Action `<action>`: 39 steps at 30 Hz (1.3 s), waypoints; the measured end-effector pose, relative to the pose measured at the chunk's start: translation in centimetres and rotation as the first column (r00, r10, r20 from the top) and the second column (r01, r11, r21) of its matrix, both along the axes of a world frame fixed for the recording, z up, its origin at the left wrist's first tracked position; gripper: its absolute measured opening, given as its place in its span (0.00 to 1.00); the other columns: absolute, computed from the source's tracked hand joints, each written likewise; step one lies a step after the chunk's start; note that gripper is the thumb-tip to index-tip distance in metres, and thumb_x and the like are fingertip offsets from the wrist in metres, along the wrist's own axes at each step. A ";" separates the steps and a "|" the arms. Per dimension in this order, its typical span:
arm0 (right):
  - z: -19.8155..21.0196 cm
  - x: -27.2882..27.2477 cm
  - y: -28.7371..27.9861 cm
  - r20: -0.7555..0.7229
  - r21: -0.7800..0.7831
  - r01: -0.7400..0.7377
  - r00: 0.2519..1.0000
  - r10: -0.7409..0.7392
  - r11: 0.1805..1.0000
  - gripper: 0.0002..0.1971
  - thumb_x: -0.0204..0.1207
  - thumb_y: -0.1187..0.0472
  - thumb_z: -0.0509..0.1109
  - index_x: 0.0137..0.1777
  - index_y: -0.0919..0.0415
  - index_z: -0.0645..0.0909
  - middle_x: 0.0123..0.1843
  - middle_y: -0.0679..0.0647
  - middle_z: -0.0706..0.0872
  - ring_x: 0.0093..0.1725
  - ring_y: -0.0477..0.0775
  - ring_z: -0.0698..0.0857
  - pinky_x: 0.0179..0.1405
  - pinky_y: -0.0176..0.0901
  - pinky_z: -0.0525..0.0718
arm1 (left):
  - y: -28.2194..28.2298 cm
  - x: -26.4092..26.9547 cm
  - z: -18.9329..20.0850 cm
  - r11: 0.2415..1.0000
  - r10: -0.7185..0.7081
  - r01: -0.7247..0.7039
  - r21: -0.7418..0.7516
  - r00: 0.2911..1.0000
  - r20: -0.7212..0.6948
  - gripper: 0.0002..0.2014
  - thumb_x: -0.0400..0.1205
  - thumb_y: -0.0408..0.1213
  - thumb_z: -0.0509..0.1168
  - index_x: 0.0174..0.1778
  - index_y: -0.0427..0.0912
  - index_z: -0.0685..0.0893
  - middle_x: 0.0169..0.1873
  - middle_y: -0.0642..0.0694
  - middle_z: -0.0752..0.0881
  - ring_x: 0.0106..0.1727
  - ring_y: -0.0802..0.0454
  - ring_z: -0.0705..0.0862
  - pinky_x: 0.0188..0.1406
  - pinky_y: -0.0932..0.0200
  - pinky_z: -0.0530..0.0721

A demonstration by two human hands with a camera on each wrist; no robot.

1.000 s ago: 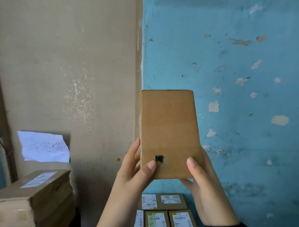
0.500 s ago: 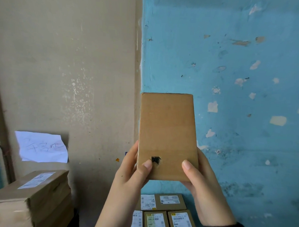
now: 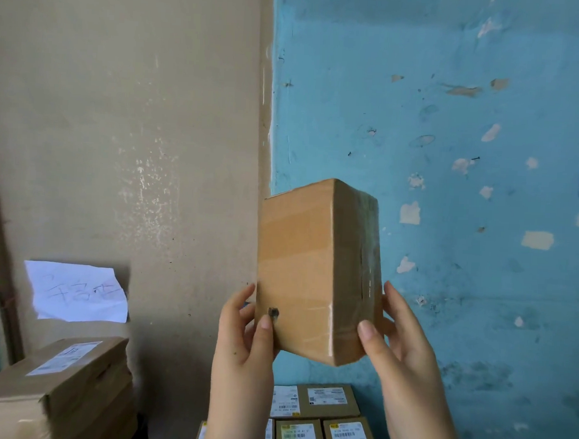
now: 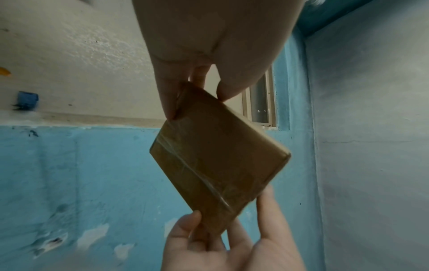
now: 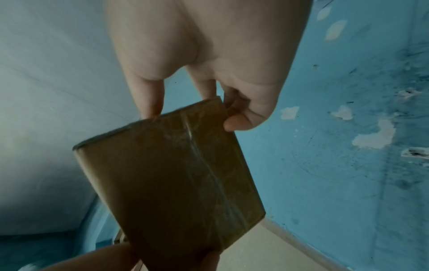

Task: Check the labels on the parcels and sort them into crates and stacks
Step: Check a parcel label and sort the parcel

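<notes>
The box [image 3: 315,270] is up at chest height, left hand [image 3: 242,350] and right hand [image 3: 404,367] both pinching its lower corners. No label faces me; 4 labelled parcels [image 3: 316,419] already lie below, so sorting continues.

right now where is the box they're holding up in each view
Head: the box is at centre, upright against the wall corner, the left hand and the right hand gripping its lower end.
Left wrist: the box hangs at centre, tilted like a diamond, between both hands.
Right wrist: the box fills the lower middle, below the fingers.
Shared landmark: the blue wall, behind the box in every view.
</notes>
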State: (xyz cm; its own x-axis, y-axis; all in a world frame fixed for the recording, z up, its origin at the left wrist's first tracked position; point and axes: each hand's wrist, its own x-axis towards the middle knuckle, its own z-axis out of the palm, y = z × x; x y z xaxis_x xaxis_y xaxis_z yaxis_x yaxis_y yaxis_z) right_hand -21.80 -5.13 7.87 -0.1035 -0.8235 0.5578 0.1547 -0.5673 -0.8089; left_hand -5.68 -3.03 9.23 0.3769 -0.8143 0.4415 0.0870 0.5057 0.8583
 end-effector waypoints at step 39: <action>0.7 0.9 1.5 0.072 0.022 -0.371 0.927 0.369 0.928 0.42 0.59 0.41 0.83 0.75 0.40 0.72 0.71 0.55 0.83 0.69 0.63 0.83 0.68 0.72 0.77 | 1.4 0.1 -0.2 0.888 -0.459 0.459 -0.002 0.888 0.023 0.36 0.66 0.52 0.74 0.73 0.57 0.76 0.62 0.49 0.88 0.61 0.48 0.88 0.51 0.58 0.89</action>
